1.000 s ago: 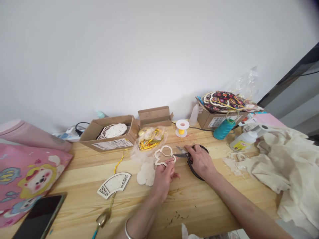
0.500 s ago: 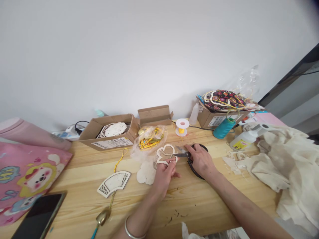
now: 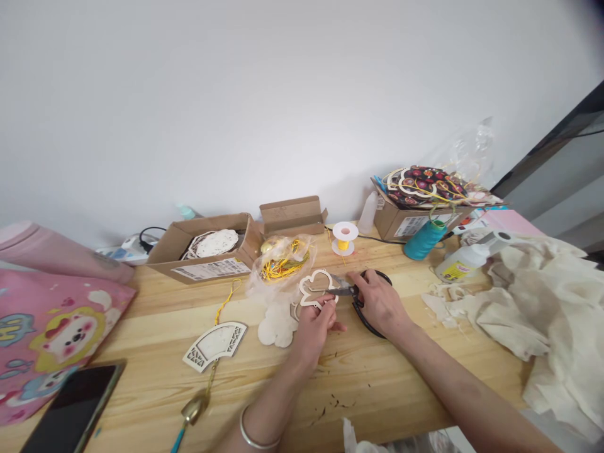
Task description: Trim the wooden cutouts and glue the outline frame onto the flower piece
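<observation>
Head camera: scissors [image 3: 347,291] at a pale frame [image 3: 323,272], maybe for trimming.
The left hand [image 3: 314,327] pinches the frame over the worktop [image 3: 155,352]; the right hand [image 3: 380,303] grips the scissors. Next likely needs a steady snip.

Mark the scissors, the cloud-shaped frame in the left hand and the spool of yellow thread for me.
Scissors [image 3: 346,291]: head view, on the blades.
Cloud-shaped frame [image 3: 323,272]: head view, on its top rim.
Spool of yellow thread [image 3: 343,245]: head view, on the wound thread.

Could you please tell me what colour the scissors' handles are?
Black; the handles show best in the head view.
</observation>
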A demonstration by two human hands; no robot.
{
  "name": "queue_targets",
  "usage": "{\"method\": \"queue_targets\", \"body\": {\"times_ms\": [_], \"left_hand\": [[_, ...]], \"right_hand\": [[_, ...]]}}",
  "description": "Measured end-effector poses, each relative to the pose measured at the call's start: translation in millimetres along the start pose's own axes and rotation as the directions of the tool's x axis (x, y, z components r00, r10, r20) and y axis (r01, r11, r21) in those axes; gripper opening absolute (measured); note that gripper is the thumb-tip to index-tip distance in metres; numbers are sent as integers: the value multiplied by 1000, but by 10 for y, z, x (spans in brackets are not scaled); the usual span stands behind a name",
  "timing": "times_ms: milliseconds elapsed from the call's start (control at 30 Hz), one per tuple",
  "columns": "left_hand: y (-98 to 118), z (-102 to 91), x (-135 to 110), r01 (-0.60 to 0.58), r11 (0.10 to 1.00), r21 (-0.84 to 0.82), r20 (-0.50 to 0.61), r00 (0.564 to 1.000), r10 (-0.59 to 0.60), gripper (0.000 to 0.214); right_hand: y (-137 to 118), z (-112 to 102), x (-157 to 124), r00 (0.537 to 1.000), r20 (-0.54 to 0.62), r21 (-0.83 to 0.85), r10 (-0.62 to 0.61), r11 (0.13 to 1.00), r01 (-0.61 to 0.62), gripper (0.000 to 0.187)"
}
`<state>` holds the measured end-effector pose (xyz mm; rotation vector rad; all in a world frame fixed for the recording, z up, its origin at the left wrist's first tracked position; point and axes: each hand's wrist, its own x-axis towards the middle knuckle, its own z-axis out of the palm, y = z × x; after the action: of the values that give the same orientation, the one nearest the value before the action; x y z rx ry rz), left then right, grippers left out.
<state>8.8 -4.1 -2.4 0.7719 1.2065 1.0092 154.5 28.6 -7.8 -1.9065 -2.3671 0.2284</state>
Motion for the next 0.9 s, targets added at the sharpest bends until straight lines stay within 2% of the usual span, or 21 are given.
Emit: {"method": "queue_targets", "body": {"times_ms": [300, 567, 900], "left_hand": [[-51, 3, 11, -62, 998, -15, 16, 998, 63, 28], [-50, 28, -61, -72, 997, -42, -3, 997, 72, 28], [-45, 40, -94, -26, 992, -120, -16, 1000, 25, 34]], "right_hand": [[-44, -12, 21, 998, 45, -22, 33, 999, -32, 45], [-66, 23, 32, 997, 14, -33, 78, 996, -78, 43], [-79, 29, 31, 996, 0, -39, 91, 995, -90, 44]]}}
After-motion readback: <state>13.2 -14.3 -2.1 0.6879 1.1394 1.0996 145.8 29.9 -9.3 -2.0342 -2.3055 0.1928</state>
